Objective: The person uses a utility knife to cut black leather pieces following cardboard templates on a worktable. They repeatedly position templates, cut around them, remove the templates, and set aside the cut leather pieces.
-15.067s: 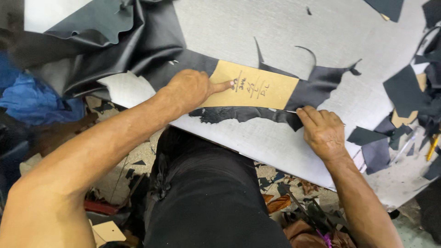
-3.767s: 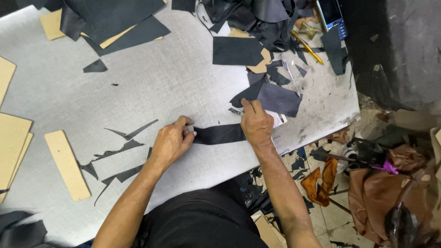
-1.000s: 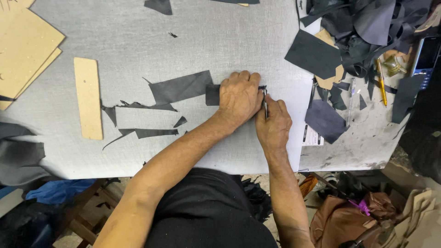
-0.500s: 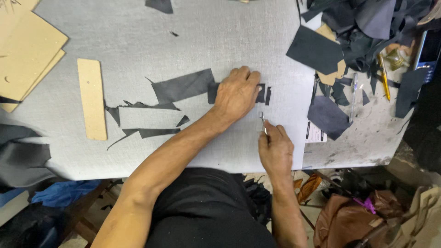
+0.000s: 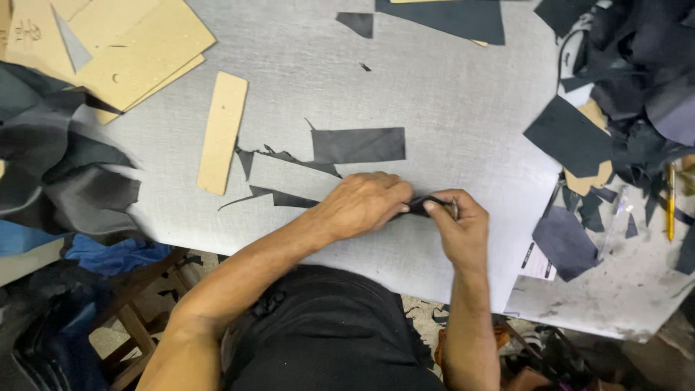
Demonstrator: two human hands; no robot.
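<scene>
A small dark strip of leather (image 5: 418, 205) is pinched between the left hand (image 5: 365, 203) and the right hand (image 5: 457, 224) close to the near edge of the worktop (image 5: 449, 108), a little right of its middle. The left hand is closed over one end of the strip, fingers curled down onto it. The right hand is closed on the other end, and a thin metal tool (image 5: 454, 209) (its tip only just seen at the fingers) is gripped in the same hand.

Just behind the hands a dark rectangular piece (image 5: 358, 145) is laid flat on the grey mat, with thin jagged offcuts (image 5: 279, 197) spread to its left. Further left a narrow cardboard template (image 5: 222, 132) is set lengthwise, and larger cardboard sheets (image 5: 137, 47) are stacked at the far left corner. Dark hide (image 5: 51, 159) is draped over the left edge. At the right edge a heap of dark cut pieces (image 5: 630, 94) is piled, with a yellow pencil (image 5: 670, 203) lying beside it, well apart from the hands.
</scene>
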